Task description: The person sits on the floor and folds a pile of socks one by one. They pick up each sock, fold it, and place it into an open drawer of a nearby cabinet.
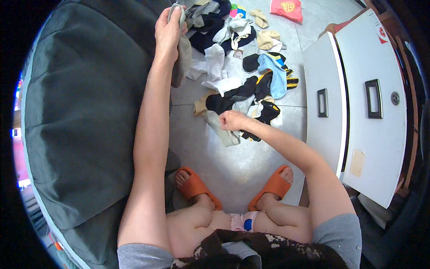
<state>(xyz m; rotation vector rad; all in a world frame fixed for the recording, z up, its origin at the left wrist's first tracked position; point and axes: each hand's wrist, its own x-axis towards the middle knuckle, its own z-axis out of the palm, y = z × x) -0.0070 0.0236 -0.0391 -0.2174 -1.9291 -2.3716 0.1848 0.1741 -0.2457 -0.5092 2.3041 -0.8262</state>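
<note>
My left hand [169, 32] grips a grey sock [183, 55] by its upper end; the sock hangs down beside the dark sofa. My right hand [231, 120] is curled above a light grey sock [222, 130] on the floor; whether its fingers hold anything is not clear. Near it lie a beige sock [201, 103], black socks [218, 102] and a light blue sock [273, 75]. White socks [215, 59] lie farther up, below a heap of dark and grey socks [205, 30]. Beige socks [267, 38] rest to the right of that heap.
A dark grey padded sofa [80, 117] fills the left side. White drawers [324, 74] with metal handles stand on the right, one pulled out farther. A red bag [287, 9] lies on the tiled floor [231, 168] at the top. My feet in orange slippers [195, 186] are below the socks.
</note>
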